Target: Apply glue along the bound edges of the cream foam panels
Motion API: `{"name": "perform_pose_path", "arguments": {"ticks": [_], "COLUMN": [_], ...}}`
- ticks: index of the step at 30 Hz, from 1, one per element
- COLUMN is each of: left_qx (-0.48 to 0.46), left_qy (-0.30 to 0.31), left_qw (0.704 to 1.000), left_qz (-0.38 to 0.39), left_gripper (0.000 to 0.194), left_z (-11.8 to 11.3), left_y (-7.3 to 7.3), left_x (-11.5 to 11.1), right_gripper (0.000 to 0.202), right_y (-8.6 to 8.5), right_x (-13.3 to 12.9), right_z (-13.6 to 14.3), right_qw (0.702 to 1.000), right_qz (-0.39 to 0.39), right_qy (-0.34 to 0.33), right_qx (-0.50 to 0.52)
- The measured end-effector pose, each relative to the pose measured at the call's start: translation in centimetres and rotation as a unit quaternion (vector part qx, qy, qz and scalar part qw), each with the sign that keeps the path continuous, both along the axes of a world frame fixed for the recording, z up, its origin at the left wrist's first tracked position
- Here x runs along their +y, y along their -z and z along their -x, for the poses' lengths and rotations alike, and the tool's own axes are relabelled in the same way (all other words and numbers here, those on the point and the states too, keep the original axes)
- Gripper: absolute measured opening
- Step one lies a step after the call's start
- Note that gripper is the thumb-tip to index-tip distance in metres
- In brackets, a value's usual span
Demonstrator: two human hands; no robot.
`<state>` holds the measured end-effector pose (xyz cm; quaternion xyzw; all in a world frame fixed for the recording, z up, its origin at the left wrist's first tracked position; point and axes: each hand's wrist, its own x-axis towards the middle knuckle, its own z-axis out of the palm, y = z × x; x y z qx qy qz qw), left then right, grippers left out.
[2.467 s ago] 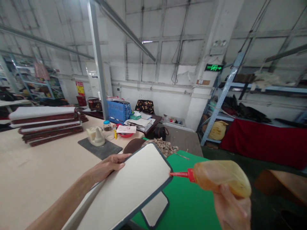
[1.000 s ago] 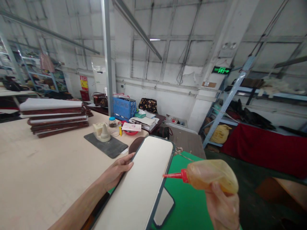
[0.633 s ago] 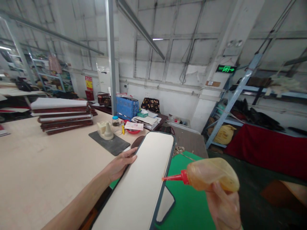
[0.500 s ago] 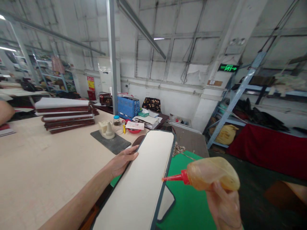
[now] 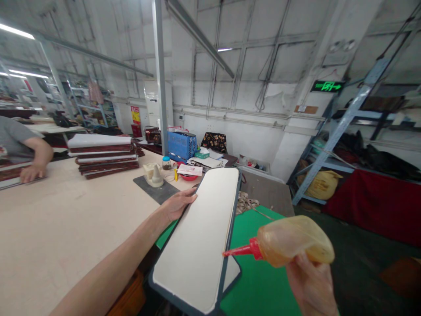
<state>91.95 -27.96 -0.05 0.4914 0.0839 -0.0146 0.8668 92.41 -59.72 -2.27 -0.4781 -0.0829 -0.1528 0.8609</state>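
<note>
A long white panel with rounded corners and a dark blue edge (image 5: 200, 237) slants across the middle of the view. My left hand (image 5: 179, 204) grips its left edge near the far end, thumb on the white face. In my right hand (image 5: 311, 278) is a squeeze bottle (image 5: 294, 241) of amber liquid, tipped on its side. Its red nozzle (image 5: 240, 250) points left, the tip at the panel's right edge. Beneath lies a similar white piece with a dark edge (image 5: 232, 273), partly hidden, on a green surface (image 5: 259, 281).
A pale table (image 5: 82, 228) spreads to the left, bearing a stack of covered boards (image 5: 105, 156) and a tape dispenser (image 5: 154, 174) on a dark mat (image 5: 158, 191). Beyond stands a blue crate (image 5: 181, 145). A co-worker's hand (image 5: 33, 172) rests on boards at far left. Shelving (image 5: 342, 123) stands right.
The nozzle tip has moved down along the panel's right edge, nearer to me. The panel's near end has come into view. The camera has turned left, showing more of the co-worker.
</note>
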Motion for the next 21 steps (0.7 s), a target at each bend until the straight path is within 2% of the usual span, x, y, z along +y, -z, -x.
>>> {"name": "perform_pose_path", "arguments": {"ticks": [9,15,21], "left_qx": [-0.012,-0.019,0.019], "left_qy": [0.003,0.005,-0.076], "left_qw": [1.0,1.0,0.997], "left_qz": [-0.006,-0.011,0.0], "left_gripper": [0.069,0.073,0.063], "left_z": [-2.0,-2.8,-3.1], "left_y": [0.2,-0.1,0.0], "left_x": [-0.2,-0.4,-0.2], "right_gripper": [0.041,0.045,0.041], "right_y": [1.3,1.3,1.2], "right_x": [-1.5,-2.0,-2.1], "right_z": [-0.5,-0.4,-0.2], "right_qw": [1.0,1.0,1.0], "right_qz": [0.004,-0.025,-0.016], "right_qy": [-0.009,-0.004,0.003], "right_qx": [-0.015,0.011,0.001]}}
